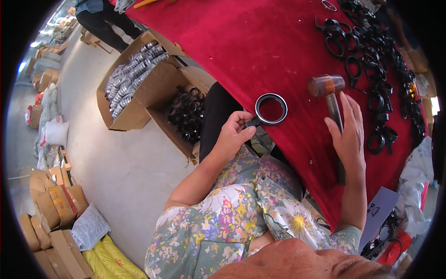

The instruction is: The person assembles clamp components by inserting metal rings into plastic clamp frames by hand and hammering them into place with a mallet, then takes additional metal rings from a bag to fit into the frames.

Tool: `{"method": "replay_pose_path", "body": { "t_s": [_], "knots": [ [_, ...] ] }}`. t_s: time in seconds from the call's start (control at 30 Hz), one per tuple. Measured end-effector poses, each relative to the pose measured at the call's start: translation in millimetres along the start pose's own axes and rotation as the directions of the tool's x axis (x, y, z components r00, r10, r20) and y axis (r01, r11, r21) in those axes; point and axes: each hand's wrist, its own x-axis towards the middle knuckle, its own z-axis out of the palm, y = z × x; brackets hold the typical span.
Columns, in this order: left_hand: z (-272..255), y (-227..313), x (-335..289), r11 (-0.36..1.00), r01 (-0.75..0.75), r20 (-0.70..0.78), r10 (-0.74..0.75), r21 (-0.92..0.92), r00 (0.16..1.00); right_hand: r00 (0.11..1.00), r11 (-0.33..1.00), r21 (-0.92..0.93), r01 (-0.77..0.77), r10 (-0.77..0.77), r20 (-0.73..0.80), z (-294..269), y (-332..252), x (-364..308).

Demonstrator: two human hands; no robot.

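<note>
My left hand [233, 136] is closed on the short stem of a black ring with a silver rim [271, 109]. The ring is held at the near left edge of the red cloth, its opening facing up. Beside it on the cloth lies a mallet [326, 85] with a brownish, translucent head and a long handle. My right hand [349, 135] is by the mallet handle, its fingers stretched out and the thumb apart, over part of the handle. Whether the thumb touches the handle, I cannot tell.
Many black ring-shaped parts [355, 67] lie along the cloth's [260, 46] right side. Left of the table are a carton of black parts [186, 114] and a carton of bagged silvery pieces [132, 76]. Another person [104, 21] stands at the far left. Cartons [58, 204] line the floor's left side.
</note>
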Motion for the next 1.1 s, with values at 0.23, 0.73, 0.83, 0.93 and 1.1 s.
{"method": "replay_pose_path", "body": {
  "t_s": [0.23,0.73,0.83,0.93,1.1],
  "knots": [
    [0,4,4,0.998,-0.033,-0.077,0.037,0.046,0.996,0.945,0.957,0.04,-0.287,0.276,0.176,10,29,-32],
    [8,-6,2,0.988,-0.146,-0.19,0.136,-0.04,0.972,0.795,0.694,0.42,-0.584,0.386,0.468,-24,-27,-35],
    [7,-7,2,0.987,-0.161,-0.213,0.154,-0.015,0.965,0.979,0.89,0.425,-0.162,0.09,0.184,-37,-35,-39],
    [9,-5,1,0.985,-0.172,-0.208,0.162,-0.031,0.965,0.996,0.91,0.406,-0.083,0.07,0.045,-44,-36,-49],
    [8,-5,3,0.988,-0.148,-0.185,0.139,-0.037,0.973,0.978,0.923,0.375,-0.089,0.01,0.208,-10,-33,-58]
  ]
}}
